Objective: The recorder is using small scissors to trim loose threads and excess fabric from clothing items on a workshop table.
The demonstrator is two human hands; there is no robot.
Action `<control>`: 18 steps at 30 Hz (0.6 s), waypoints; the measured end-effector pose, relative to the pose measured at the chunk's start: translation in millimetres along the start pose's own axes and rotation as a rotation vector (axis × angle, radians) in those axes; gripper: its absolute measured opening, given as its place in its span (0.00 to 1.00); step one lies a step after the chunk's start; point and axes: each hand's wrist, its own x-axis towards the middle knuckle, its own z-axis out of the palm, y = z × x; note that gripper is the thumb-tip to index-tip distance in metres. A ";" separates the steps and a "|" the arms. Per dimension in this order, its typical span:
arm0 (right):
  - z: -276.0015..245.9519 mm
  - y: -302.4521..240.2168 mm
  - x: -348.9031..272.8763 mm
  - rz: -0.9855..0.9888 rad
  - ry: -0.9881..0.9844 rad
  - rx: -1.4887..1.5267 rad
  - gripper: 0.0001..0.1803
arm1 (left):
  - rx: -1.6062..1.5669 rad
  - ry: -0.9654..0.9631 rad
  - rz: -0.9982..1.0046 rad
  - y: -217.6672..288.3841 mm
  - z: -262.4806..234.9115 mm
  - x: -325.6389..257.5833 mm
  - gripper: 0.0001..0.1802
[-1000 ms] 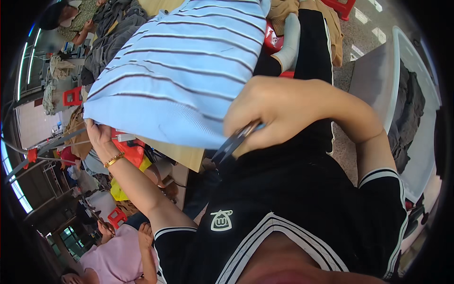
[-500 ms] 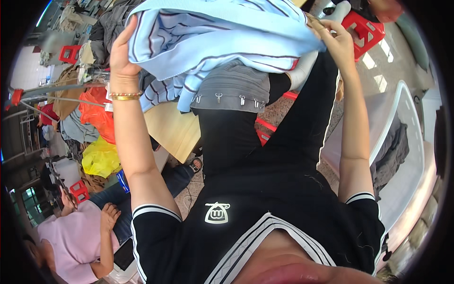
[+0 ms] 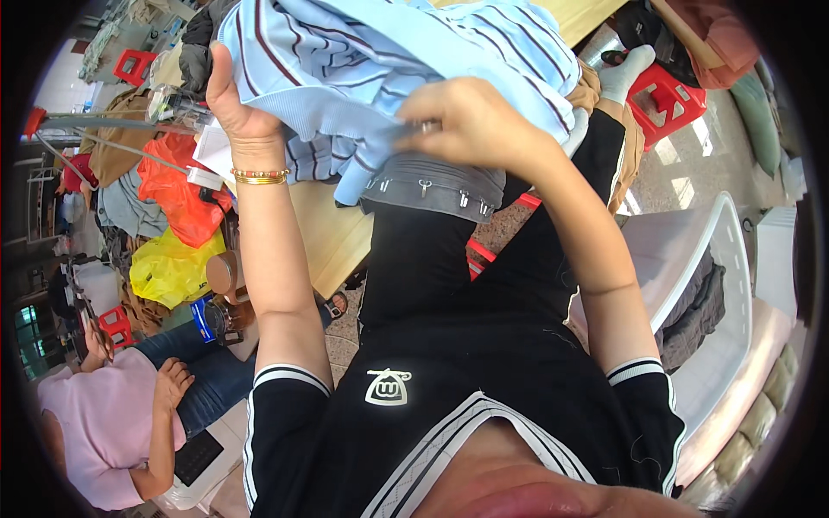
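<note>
Pale-blue striped garment (image 3: 294, 43): bunched before the worker, partly over a wooden table (image 3: 341, 246), which presumably takes some weight. Right hand (image 3: 471, 121): at the garment's near ribbed edge, fingers curled but blurred; whether they pinch it, I cannot tell. Left hand (image 3: 252, 121): at the garment's left edge, thumb clear, fingers hidden in fabric, apparently propping that edge up; grip cannot be told. Grey cloth with metal clips (image 3: 453, 183): emerging beneath the garment's near side. White tub (image 3: 734, 259): right of the garment, its walls containing dark cloth (image 3: 701, 312). Orange bag (image 3: 186, 190): left of the garment. Red stool (image 3: 678, 108): beyond its right edge.
</note>
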 end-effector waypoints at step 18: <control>-53.9 -67.8 -52.3 0.406 0.104 -0.194 0.24 | 0.092 0.154 -0.192 8.5 -22.7 -45.8 0.22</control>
